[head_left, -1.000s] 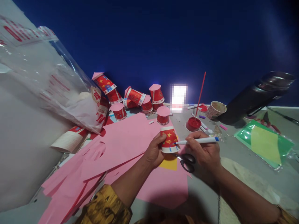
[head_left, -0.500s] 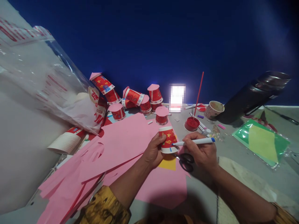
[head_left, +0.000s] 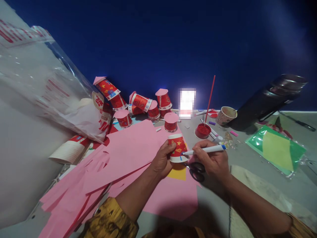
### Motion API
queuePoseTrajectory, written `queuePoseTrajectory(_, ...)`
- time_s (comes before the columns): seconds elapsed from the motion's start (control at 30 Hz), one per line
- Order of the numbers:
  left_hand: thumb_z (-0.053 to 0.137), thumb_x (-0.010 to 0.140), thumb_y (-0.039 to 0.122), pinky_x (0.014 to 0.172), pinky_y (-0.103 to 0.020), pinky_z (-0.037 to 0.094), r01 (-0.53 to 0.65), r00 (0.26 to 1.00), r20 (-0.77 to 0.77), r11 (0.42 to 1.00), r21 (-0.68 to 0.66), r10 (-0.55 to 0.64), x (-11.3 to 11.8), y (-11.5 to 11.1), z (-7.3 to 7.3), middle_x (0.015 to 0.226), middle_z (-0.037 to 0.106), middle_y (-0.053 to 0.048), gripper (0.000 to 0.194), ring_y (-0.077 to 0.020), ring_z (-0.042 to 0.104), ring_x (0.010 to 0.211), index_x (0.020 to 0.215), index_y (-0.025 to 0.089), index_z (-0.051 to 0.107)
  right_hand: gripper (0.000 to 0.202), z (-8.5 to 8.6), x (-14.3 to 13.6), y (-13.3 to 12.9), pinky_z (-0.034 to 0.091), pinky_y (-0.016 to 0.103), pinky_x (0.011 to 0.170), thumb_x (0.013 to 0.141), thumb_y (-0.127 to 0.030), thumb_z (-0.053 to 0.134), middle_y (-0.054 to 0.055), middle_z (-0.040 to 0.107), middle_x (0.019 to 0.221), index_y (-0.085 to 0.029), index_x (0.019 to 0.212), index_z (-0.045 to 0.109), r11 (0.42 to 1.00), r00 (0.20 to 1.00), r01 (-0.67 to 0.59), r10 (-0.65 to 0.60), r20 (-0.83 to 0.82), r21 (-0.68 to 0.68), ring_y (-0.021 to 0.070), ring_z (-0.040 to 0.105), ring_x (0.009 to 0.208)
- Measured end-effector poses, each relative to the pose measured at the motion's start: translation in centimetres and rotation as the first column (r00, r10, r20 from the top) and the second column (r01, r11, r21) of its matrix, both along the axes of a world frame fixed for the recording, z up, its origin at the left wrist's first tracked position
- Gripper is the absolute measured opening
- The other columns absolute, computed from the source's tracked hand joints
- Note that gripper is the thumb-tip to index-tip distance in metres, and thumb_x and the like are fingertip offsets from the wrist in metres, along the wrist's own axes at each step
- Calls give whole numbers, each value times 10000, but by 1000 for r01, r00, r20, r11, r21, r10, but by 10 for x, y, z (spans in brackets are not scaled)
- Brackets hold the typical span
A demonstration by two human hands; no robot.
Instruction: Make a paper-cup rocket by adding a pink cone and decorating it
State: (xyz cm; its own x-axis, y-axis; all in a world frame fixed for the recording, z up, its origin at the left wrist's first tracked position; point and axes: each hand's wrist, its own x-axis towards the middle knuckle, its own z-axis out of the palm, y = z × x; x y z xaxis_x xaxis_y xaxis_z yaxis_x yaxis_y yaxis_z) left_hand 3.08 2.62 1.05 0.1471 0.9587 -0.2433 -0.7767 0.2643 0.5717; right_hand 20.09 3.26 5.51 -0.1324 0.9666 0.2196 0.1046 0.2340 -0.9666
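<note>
A red paper cup (head_left: 178,142) with gold stars and a white band is gripped by my left hand (head_left: 162,158), its white-banded rim facing down. Blue strokes mark that white band. In my right hand (head_left: 213,162) is a white marker (head_left: 206,150) with a blue end cap, held like a pen; its blue tip meets or nearly meets the cup's red side, just above the band. Black-handled scissors (head_left: 196,172) lie below, between the two hands, their blades partly hidden. Beneath everything spreads pink paper (head_left: 173,201), with a yellow piece (head_left: 177,174) on it.
Several red cups with pink paper tops (head_left: 170,121) stand or lean along the wall. A red pot (head_left: 203,131) with a stick, a patterned cup (head_left: 226,115) and a black flask (head_left: 267,102) are right. Stacked cups (head_left: 68,150) and a plastic bag (head_left: 56,86) lie left.
The whole view has shifted very slightly. Both hands keep their hold on the cup and the marker, with the tip at about the same spot on the cup.
</note>
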Motion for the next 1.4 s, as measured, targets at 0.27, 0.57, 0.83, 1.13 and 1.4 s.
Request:
queuePoseTrajectory(0.27,905,747,298,872,-336,584,3,1000,-7,1000,-1,-3,0,0,-1,1018,785,-83,450,-208,735,907,1107,132,693,350,3,-1,-1,411,222,333,906,-519,712,-9,651,483,-218,740,644,1000,1000,0,0,-1,2,135,544,351)
queuePoseTrajectory(0.57,896,758,300,865,-346,597,14,1000,-8,1000,9,-14,0,1,0,1013,785,-89,453,-218,746,897,1123,133,686,286,-1,2,1,459,218,378,922,-444,705,6,683,522,-208,767,662,1000,1000,8,-8,-4,26,148,605,402)
queuePoseTrajectory(0.83,894,755,303,935,-411,604,7,1000,7,1000,-17,-7,-1,1,-3,978,785,-77,401,-226,749,866,1063,143,696,269,-12,9,2,465,223,401,948,-402,687,-1,658,562,-200,769,687,996,993,-93,92,-68,-12,140,595,423)
queuePoseTrajectory(1.13,839,803,315,900,-402,616,13,999,33,997,-80,-10,-2,3,-4,1032,778,-113,410,-240,746,907,1134,122,694,254,-9,10,10,492,224,463,956,-360,685,-6,659,554,-206,754,680,998,992,-42,48,-118,52,140,610,472)
queuePoseTrajectory(1.4,868,761,291,896,-361,588,26,999,37,996,-83,-23,1,3,-2,954,764,-77,377,-219,731,869,1061,128,706,237,-11,5,1,516,256,498,967,-414,685,18,717,632,-218,834,686,990,989,-135,138,-53,45,173,664,541)
